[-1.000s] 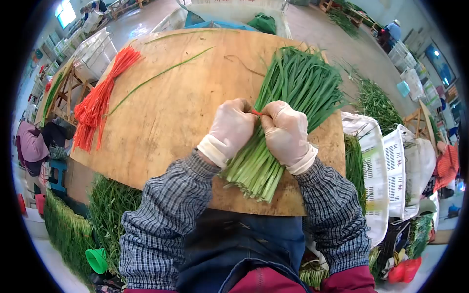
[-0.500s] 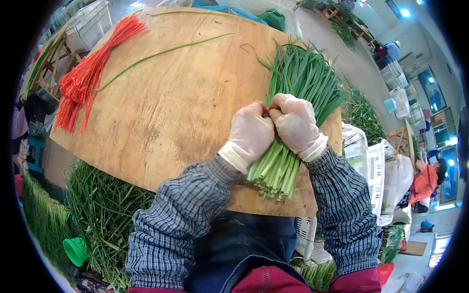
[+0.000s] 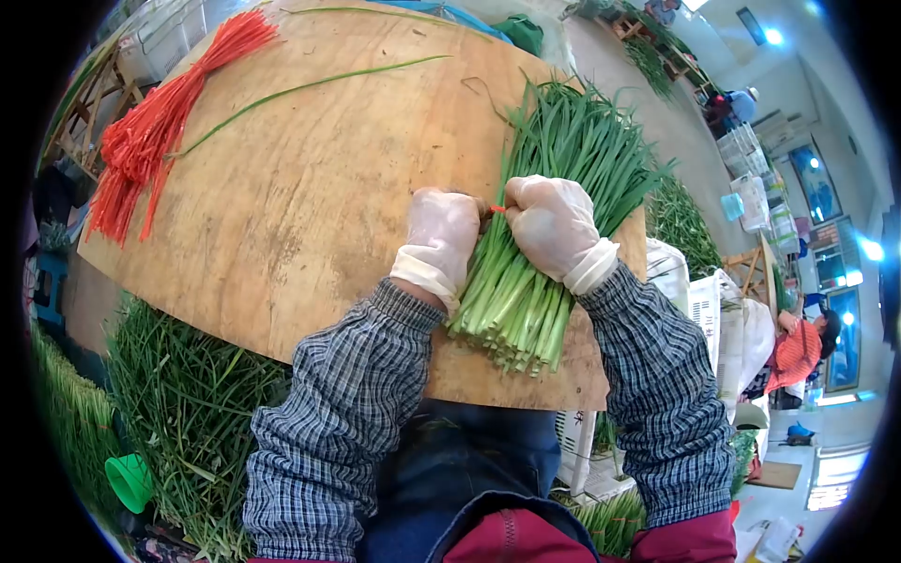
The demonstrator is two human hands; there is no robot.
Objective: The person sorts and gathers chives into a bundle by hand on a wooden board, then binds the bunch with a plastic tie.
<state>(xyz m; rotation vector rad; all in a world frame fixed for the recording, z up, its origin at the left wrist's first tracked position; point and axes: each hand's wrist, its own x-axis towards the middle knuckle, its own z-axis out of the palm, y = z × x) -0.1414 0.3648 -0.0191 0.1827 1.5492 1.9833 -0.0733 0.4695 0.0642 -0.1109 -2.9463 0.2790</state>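
A thick bunch of Chinese chives (image 3: 587, 141) lies on the wooden table, its leaves toward the far side and its pale cut stems toward me. My left hand (image 3: 441, 230), in a whitish glove, is a closed fist at the left edge of the bunch. Above the stems my right hand (image 3: 554, 225), gloved the same way, is closed too and rests against the chives. A short stretch of red tie (image 3: 497, 208) spans the gap between both fists. The fingertips and the rest of the tie are hidden.
A bundle of red ties (image 3: 164, 122) lies on the table (image 3: 319, 197) at far left, beside one loose leaf (image 3: 310, 89). Heaped greens (image 3: 188, 403) and a green plastic container (image 3: 129, 482) are at lower left. White crates (image 3: 704, 310) stand right; a person in red (image 3: 796, 355) is beyond.
My fists have drawn apart, the left one moving left, so more of the red tie shows between them. The view has shifted slightly.
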